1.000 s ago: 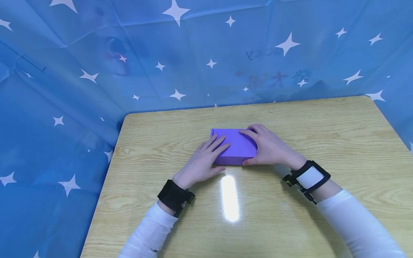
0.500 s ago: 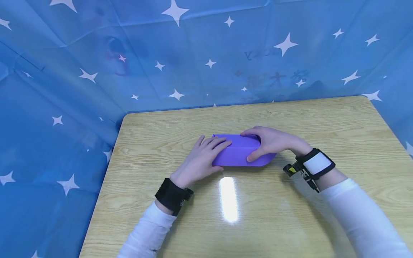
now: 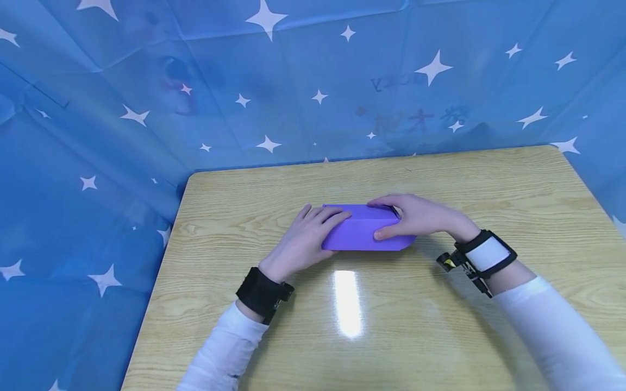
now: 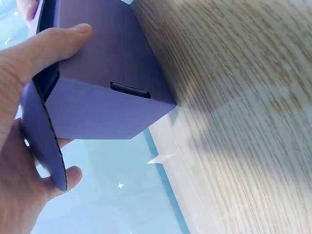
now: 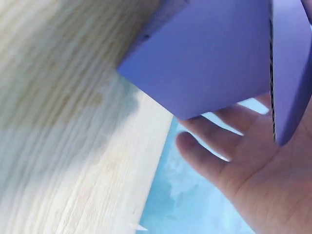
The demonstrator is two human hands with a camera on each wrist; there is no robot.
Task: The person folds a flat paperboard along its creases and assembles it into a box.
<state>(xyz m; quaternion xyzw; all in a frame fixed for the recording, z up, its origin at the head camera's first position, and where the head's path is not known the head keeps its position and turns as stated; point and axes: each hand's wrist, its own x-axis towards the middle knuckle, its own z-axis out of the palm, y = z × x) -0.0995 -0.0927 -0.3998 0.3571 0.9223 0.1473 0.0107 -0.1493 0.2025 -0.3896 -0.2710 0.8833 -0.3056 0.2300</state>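
A purple cardboard box (image 3: 362, 233) is between both hands, over the middle of the table. My left hand (image 3: 299, 239) grips its left end, fingers across the top. In the left wrist view the thumb presses the face of the box (image 4: 105, 109), near a narrow slot (image 4: 130, 90). A flap (image 4: 41, 129) with a corrugated edge sticks out past that end. My right hand (image 3: 418, 218) holds the right end, thumb on the near face and fingers over the far side. Another flap (image 5: 292, 73) stands out by the palm in the right wrist view. The inside of the box is hidden.
The wood-grain table (image 3: 235, 212) extends round the box on all sides. Behind it and to the left hangs a blue cloth (image 3: 293, 70) with white stars. A bright light reflection (image 3: 347, 304) lies on the near tabletop.
The near face of the purple box now shows taller and its top narrower, and a corner juts out at right. My right wrist has shifted right; the left hand has barely moved.
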